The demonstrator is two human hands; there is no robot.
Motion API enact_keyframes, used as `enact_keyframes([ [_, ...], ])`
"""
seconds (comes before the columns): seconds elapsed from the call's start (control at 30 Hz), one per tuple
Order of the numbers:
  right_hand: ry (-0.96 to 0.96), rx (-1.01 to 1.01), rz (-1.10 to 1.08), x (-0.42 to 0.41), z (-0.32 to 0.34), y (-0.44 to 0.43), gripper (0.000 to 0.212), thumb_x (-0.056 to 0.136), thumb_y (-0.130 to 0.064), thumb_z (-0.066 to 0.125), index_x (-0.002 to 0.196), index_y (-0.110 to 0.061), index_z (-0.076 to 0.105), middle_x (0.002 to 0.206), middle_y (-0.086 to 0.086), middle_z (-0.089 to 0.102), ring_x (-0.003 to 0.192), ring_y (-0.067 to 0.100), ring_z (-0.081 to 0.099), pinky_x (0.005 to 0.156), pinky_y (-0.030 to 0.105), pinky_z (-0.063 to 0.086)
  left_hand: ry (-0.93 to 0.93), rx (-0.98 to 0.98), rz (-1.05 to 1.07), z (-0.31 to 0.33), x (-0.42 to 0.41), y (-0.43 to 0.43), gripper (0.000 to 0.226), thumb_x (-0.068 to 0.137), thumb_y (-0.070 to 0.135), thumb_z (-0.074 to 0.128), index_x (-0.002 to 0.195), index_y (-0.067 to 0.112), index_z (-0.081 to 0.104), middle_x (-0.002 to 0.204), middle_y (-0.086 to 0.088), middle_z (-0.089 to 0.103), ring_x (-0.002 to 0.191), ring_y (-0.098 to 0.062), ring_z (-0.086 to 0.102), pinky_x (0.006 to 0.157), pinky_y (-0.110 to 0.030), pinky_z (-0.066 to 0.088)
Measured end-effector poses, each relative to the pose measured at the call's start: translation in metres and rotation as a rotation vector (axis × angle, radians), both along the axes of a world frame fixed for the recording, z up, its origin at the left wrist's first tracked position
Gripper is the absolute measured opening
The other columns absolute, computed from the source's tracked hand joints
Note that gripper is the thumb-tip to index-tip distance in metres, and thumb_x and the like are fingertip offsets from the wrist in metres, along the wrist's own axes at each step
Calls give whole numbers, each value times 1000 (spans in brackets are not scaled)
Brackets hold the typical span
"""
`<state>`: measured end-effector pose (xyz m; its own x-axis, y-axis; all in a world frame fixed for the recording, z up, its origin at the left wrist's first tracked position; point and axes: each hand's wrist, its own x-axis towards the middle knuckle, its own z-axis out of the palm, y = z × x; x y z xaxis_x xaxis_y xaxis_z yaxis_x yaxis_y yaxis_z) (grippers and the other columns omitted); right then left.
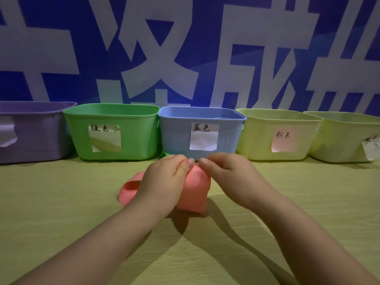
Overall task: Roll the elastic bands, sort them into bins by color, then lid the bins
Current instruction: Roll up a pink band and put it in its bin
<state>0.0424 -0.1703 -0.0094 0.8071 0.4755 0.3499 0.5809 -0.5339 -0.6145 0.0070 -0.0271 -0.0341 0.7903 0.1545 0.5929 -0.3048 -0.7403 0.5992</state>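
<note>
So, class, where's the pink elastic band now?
In head view, the pink elastic band sits centre, before the blue plastic bin, in left hand and right hand.

A: Left hand?
B: Fingers curled, thumb pinching the pink band; forearm enters from the near edge of the desk.
A: Right hand?
B: Same pinch, thumb tip just beside the left one; forearm angled in from the near right corner.

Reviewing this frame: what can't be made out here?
Head view throughout.
Bin contents: hidden by front walls, e.g. blue bin.
The purple bin: cut off by left edge.
The green piece: mostly behind left hand.
How far the pink band is rolled: covered by left hand, right hand.
</note>
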Motion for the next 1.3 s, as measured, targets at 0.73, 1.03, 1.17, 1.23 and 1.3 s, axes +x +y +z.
enact_keyframes([
  [0.73,51,106,15,0,4,-1,20,90,-31,56,71,-30,60,68,-9,62,63,-1,53,62,20,42,-28,-304,-109,2,-1,0,11,81,16,66,70,18,63,57,8,61,54,-10,56,62,-29,45],
  [1.03,-3,130,25,1,3,0,10,83,-29,66,79,-35,60,75,-13,62,74,1,56,68,22,46,60,-374,-173,1,2,2,32,76,40,53,74,11,66,62,-3,61,64,-23,56,70,-49,49],
  [1.17,-18,101,-22,1,3,0,13,85,-31,63,73,-33,60,73,-14,63,72,1,56,64,19,43,119,-413,-220,1,0,0,43,85,45,55,78,3,65,67,-15,59,64,-18,52,70,-48,49],
  [1.23,-40,100,-40,1,3,0,10,85,-32,61,75,-32,60,73,-11,63,73,5,56,65,22,43,120,-392,-216,1,-1,-2,31,80,45,64,81,15,65,71,-8,64,66,-16,57,66,-42,52],
  [1.3,-25,132,-40,1,3,1,11,85,-33,61,75,-29,62,70,-10,61,70,6,54,62,23,41,91,-392,-189,1,-2,-4,18,73,28,74,85,27,61,79,0,68,74,-16,63,65,-40,53],
])
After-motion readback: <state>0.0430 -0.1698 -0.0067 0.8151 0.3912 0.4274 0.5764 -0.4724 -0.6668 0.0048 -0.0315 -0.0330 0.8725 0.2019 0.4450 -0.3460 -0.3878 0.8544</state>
